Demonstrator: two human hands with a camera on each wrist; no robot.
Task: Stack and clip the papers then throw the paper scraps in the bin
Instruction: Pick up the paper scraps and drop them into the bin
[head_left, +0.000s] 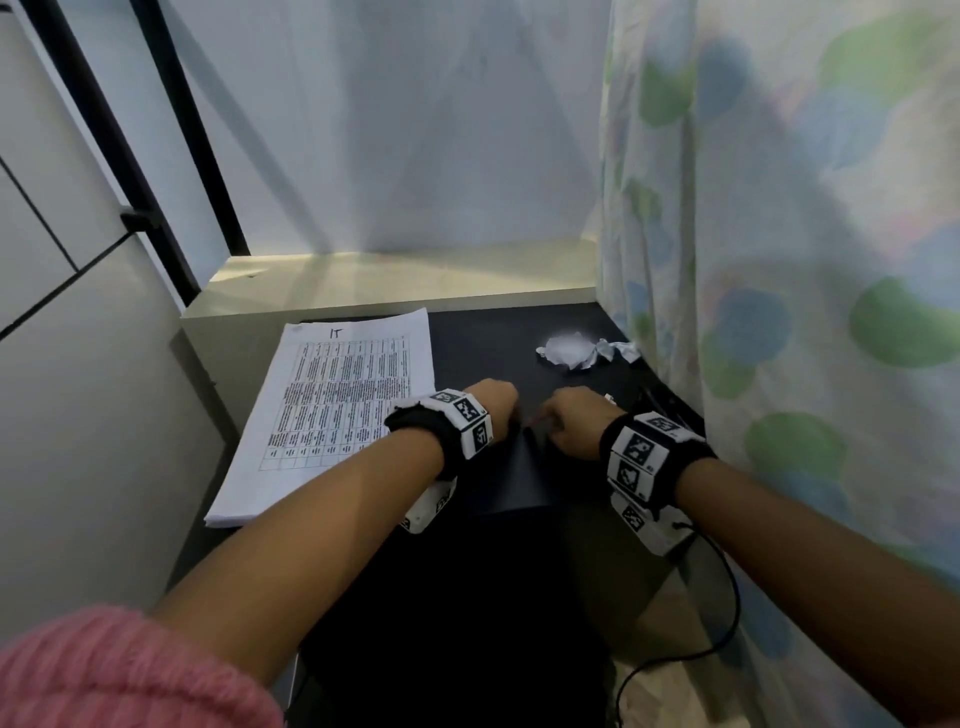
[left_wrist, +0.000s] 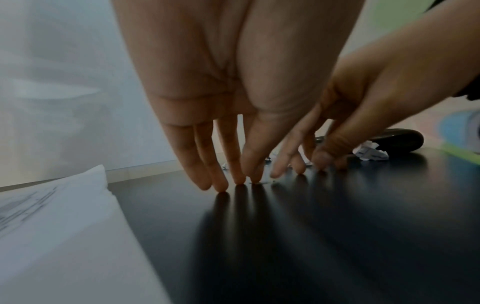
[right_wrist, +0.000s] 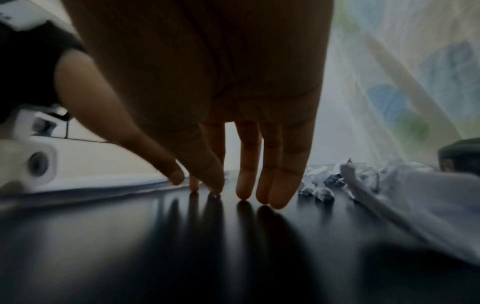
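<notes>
Black and glossy, the desk top (head_left: 483, 332) fills the middle of the scene, with a pale ledge (head_left: 395, 280) along its far edge and a flowered curtain (head_left: 810, 218) hanging down its right side. On the left part of the desk lies the stack of printed papers (head_left: 332, 405), a table of text on its top sheet, its near corner under the left forearm. At the far right, close to the curtain, sit the crumpled paper scraps (head_left: 576, 351); the left wrist view shows one more scrap (left_wrist: 370, 152) beside a dark rounded object (left_wrist: 394, 139) that is too blurred to name.

Both hands meet at the middle of the desk, just right of the stack. The left hand (head_left: 491, 408) points its fingers (left_wrist: 221, 174) down, straight and close together, tips touching the surface. The right hand (head_left: 574, 423) does likewise, its fingertips (right_wrist: 259, 185) resting on the desk. Tiny pale flecks lie at the tips; whether either hand pinches one cannot be told.
</notes>
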